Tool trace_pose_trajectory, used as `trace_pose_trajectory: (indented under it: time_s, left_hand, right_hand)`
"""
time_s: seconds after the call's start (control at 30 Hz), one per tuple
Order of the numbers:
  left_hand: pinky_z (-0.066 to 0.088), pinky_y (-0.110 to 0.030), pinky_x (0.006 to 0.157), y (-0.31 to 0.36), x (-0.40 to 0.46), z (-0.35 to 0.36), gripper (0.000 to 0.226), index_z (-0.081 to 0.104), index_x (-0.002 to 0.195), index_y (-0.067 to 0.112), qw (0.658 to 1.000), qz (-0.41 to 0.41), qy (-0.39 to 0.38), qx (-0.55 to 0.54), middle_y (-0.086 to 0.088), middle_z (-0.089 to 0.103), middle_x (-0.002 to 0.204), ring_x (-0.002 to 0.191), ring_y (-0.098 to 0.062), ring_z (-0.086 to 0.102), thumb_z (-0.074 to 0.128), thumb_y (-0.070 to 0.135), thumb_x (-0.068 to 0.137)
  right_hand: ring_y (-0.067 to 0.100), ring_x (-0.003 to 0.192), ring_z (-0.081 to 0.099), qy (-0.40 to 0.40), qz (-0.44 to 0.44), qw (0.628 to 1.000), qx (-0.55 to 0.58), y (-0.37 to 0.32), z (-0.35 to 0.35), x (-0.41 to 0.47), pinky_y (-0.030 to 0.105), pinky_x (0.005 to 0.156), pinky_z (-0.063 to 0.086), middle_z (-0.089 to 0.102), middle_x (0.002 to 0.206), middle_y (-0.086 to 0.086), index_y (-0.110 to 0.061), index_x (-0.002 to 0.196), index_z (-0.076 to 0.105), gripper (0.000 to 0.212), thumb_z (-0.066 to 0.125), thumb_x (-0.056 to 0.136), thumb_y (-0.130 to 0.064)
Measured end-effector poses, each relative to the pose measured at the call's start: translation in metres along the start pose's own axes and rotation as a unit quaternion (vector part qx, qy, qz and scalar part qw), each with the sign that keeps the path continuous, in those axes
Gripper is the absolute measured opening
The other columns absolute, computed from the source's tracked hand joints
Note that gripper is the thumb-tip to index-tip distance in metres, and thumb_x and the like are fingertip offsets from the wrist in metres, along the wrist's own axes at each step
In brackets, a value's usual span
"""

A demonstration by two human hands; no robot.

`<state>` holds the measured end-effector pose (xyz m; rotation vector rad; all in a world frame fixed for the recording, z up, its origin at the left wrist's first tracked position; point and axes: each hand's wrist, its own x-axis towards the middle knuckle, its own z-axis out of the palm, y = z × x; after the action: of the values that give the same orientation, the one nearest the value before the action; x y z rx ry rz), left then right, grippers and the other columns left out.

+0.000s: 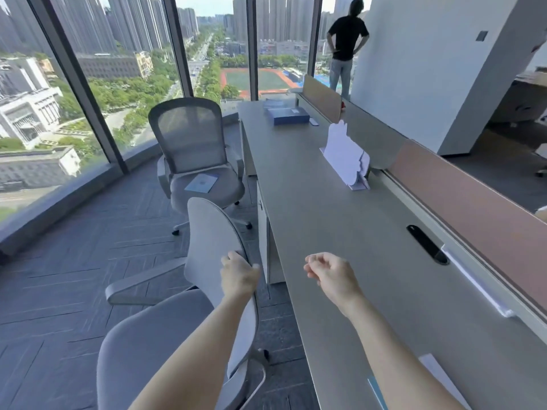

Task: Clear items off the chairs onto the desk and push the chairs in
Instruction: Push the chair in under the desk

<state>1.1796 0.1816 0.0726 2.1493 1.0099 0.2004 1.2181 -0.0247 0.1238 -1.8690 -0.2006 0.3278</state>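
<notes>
— Where are the hands?

— The left hand [238,275] grips the top edge of the near chair [213,241], fingers curled over its backrest, thumb on the near face. The right hand [331,273] hangs above the desk [340,232], empty, fingers loosely curled with thumb and forefinger close together, touching nothing.

— And the things to clear?

— A pale blue booklet [202,182] lies flat on the seat of the far chair [195,152], which stands left of the desk, pulled out. The near chair's seat looks bare.

— What is on the desk?

— A blue box [288,116] at the far end, a white paper stand [346,158] by the divider, and paper [441,377] at the near edge, partly hidden by the right forearm.
</notes>
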Motion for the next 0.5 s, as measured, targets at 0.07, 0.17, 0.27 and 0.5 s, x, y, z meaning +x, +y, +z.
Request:
trace_pose_trajectory:
  time_s: [0.07,0.17,0.27,0.5]
  left_hand:
    - [0.043,-0.038,0.071,-0.007,0.002,-0.001,0.04,0.048,0.118,0.005,0.999,0.009,-0.002,0.046,-0.015,0.05,0.123,0.095,-0.035,0.057,0.059,0.024,0.085]
    - [0.039,-0.035,0.068,-0.019,-0.009,-0.009,0.036,0.049,0.116,0.005,0.997,0.045,-0.009,0.059,-0.015,0.051,0.119,0.08,-0.029,0.05,0.058,0.022,0.085]
    - [0.041,-0.034,0.069,-0.04,-0.034,-0.022,0.036,0.049,0.116,0.011,0.994,0.085,-0.041,0.055,-0.008,0.051,0.114,0.079,-0.026,0.052,0.059,0.025,0.084]
    - [0.045,-0.018,0.069,-0.129,-0.112,-0.081,0.036,0.048,0.099,0.051,0.978,0.138,-0.153,0.043,0.026,0.059,0.104,0.08,0.011,0.061,0.063,0.04,0.068]
  right_hand:
    - [0.009,0.074,0.07,-0.003,0.001,1.0,0.002,0.002,0.009,0.0,0.021,0.064,0.047,0.077,0.082,-0.002,-0.022,0.084,0.07,0.015,0.058,0.093,-0.024]
    - [0.013,0.075,0.07,-0.011,-0.004,1.0,-0.006,-0.004,0.019,-0.004,0.025,0.067,0.05,0.077,0.083,0.0,-0.022,0.082,0.07,0.016,0.058,0.093,-0.023]
    - [0.022,0.08,0.071,-0.027,-0.021,0.998,-0.045,-0.016,0.031,-0.002,0.034,0.074,0.053,0.076,0.083,0.002,-0.022,0.081,0.069,0.017,0.056,0.092,-0.021]
    - [0.019,0.086,0.063,-0.058,-0.159,0.96,-0.223,-0.023,0.087,-0.007,0.025,0.074,0.044,0.073,0.099,0.004,-0.012,0.1,0.071,0.018,0.058,0.093,-0.022]
